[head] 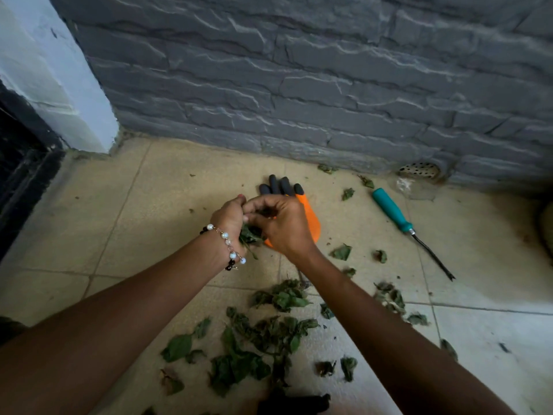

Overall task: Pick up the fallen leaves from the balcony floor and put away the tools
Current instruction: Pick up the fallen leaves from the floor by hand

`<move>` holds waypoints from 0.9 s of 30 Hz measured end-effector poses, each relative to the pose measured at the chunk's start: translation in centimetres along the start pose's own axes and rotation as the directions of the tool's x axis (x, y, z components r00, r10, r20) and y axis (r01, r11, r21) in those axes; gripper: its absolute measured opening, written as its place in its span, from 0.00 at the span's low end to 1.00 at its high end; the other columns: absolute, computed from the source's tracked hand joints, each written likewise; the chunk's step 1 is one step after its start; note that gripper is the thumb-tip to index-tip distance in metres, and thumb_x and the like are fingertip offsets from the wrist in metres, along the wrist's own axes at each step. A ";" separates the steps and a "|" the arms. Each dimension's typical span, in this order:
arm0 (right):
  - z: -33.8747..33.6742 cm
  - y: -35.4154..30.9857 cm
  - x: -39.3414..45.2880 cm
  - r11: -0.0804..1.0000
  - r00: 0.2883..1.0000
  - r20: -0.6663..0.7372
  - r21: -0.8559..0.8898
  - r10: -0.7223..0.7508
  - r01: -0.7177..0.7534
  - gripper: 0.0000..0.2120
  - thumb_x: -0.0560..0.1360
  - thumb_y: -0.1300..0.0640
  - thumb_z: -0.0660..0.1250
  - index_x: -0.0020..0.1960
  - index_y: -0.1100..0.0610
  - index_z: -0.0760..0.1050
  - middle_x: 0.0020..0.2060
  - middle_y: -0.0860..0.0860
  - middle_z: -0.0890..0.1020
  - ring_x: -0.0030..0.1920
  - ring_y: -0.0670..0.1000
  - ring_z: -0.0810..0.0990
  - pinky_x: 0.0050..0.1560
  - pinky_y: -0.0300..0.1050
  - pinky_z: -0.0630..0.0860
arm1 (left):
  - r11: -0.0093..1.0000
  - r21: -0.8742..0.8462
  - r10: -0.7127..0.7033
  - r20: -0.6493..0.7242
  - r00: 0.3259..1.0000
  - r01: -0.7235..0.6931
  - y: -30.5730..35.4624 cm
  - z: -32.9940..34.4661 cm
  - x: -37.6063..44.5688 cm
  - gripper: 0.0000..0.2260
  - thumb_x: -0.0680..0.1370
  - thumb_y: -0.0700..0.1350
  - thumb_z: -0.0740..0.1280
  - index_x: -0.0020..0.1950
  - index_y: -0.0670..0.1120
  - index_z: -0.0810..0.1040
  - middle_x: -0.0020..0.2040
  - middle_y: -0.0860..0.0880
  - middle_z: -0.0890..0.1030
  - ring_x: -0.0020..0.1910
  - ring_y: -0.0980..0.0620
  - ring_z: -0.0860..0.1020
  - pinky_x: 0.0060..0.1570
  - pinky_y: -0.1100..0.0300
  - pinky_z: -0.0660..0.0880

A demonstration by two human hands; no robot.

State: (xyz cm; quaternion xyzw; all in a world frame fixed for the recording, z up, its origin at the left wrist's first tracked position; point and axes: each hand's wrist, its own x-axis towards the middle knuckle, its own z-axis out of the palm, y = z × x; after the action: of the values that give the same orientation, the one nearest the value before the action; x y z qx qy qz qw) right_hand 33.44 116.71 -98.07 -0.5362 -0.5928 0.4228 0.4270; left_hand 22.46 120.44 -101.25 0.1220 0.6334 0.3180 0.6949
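Task at an early stage, by my reading: wilted green leaves (269, 333) mostly lie on the beige tiled balcony floor (149, 205), near side of the orange glove with black fingertips (311, 223); a few lie beyond it by the grey stone wall (299, 85). Teal-handled weeder (395, 212), right of the glove, not put away. Left hand (230, 220) cups a small leaf bunch (250, 235), fingers curled on it. Right hand (284, 223) meets it above the glove, fingers pinched on leaf bits.
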 end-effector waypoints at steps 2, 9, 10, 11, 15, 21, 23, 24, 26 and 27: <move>-0.5 0.3 -0.6 0.992 0.996 -0.004 -0.085 -0.089 0.088 0.05 0.71 0.68 0.72 0.47 0.64 0.83 0.41 0.47 0.83 0.42 0.36 0.80 0.47 0.36 0.77 | 1.000 -0.019 -0.010 -0.014 1.000 0.010 -0.5 0.4 1.3 0.25 0.69 0.62 0.64 0.57 0.45 0.81 0.53 0.41 0.83 0.51 0.39 0.82 0.54 0.42 0.77; -3.1 -0.1 -1.2 0.905 0.970 0.224 0.388 0.091 -0.174 0.20 0.83 0.64 0.52 0.74 0.62 0.60 0.70 0.57 0.69 0.71 0.49 0.68 0.63 0.35 0.71 | 0.996 -0.045 0.076 -0.053 0.996 -0.079 1.0 2.8 -1.5 0.26 0.70 0.66 0.69 0.51 0.43 0.80 0.46 0.43 0.84 0.43 0.43 0.83 0.47 0.50 0.79; -3.7 0.0 -1.1 0.863 0.967 0.230 0.461 0.111 -0.208 0.21 0.83 0.62 0.52 0.76 0.59 0.57 0.72 0.57 0.67 0.72 0.51 0.67 0.61 0.37 0.72 | 0.995 -0.041 0.089 -0.035 0.995 -0.091 1.0 3.1 -1.7 0.26 0.70 0.65 0.70 0.48 0.42 0.80 0.42 0.43 0.84 0.40 0.44 0.83 0.42 0.54 0.78; -4.7 -0.1 -0.8 0.842 0.968 0.218 0.495 0.120 -0.216 0.21 0.83 0.59 0.52 0.76 0.55 0.58 0.72 0.57 0.67 0.72 0.50 0.67 0.60 0.38 0.73 | 0.994 -0.032 0.106 0.000 0.994 -0.106 0.9 3.4 -1.8 0.24 0.70 0.63 0.71 0.44 0.41 0.80 0.37 0.43 0.83 0.34 0.46 0.82 0.36 0.59 0.77; -10.0 0.9 2.0 0.914 0.926 -0.226 0.345 0.304 -0.215 0.13 0.81 0.62 0.58 0.63 0.58 0.74 0.60 0.55 0.80 0.59 0.51 0.80 0.56 0.46 0.77 | 0.994 0.011 0.103 0.110 0.989 -0.105 0.5 3.9 -3.0 0.20 0.75 0.55 0.72 0.32 0.43 0.73 0.25 0.47 0.72 0.18 0.53 0.68 0.20 0.68 0.64; -17.1 6.0 6.2 0.550 0.860 -0.440 -0.665 0.258 -0.506 0.14 0.75 0.66 0.61 0.60 0.64 0.76 0.58 0.61 0.78 0.60 0.59 0.75 0.59 0.47 0.71 | 0.989 0.077 0.121 0.034 0.992 -0.123 0.4 2.0 -3.2 0.18 0.75 0.54 0.71 0.35 0.42 0.73 0.27 0.45 0.72 0.18 0.52 0.68 0.18 0.68 0.63; -17.5 6.6 7.0 0.405 0.868 -0.349 -0.779 0.353 -0.478 0.18 0.75 0.63 0.62 0.65 0.64 0.70 0.63 0.63 0.73 0.65 0.62 0.70 0.64 0.50 0.67 | 0.989 0.084 0.122 0.023 0.992 -0.123 0.3 1.6 -3.4 0.18 0.76 0.53 0.70 0.35 0.42 0.72 0.28 0.45 0.72 0.17 0.52 0.68 0.18 0.68 0.63; -17.1 6.1 7.0 0.345 0.873 -0.320 -0.825 0.368 -0.448 0.21 0.76 0.62 0.62 0.68 0.64 0.67 0.66 0.63 0.70 0.67 0.62 0.67 0.67 0.51 0.65 | 0.989 0.086 0.117 0.022 0.993 -0.119 0.3 1.5 -3.5 0.18 0.77 0.53 0.70 0.35 0.42 0.72 0.28 0.45 0.71 0.17 0.52 0.68 0.18 0.68 0.63; -15.1 5.0 6.1 0.362 0.902 -0.207 -0.864 0.379 -0.350 0.22 0.78 0.61 0.59 0.70 0.64 0.64 0.69 0.61 0.67 0.69 0.61 0.65 0.69 0.51 0.61 | 0.990 0.086 0.111 0.029 0.993 -0.113 0.3 1.1 -3.5 0.18 0.77 0.53 0.69 0.34 0.42 0.71 0.28 0.45 0.71 0.17 0.53 0.68 0.18 0.68 0.63; -13.1 4.3 5.0 0.375 0.929 -0.122 -0.890 0.351 -0.258 0.20 0.79 0.59 0.58 0.69 0.65 0.64 0.69 0.58 0.67 0.69 0.60 0.65 0.69 0.49 0.58 | 0.990 0.084 0.108 0.027 0.994 -0.110 0.3 1.0 -3.5 0.18 0.77 0.53 0.69 0.34 0.42 0.71 0.27 0.45 0.72 0.17 0.53 0.68 0.18 0.68 0.63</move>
State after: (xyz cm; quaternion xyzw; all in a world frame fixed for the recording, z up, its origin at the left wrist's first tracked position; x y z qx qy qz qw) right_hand 46.84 122.55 -98.26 -0.7599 -0.6342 0.1392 -0.0331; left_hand 23.35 118.83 -98.09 0.1894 0.6307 0.3268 0.6779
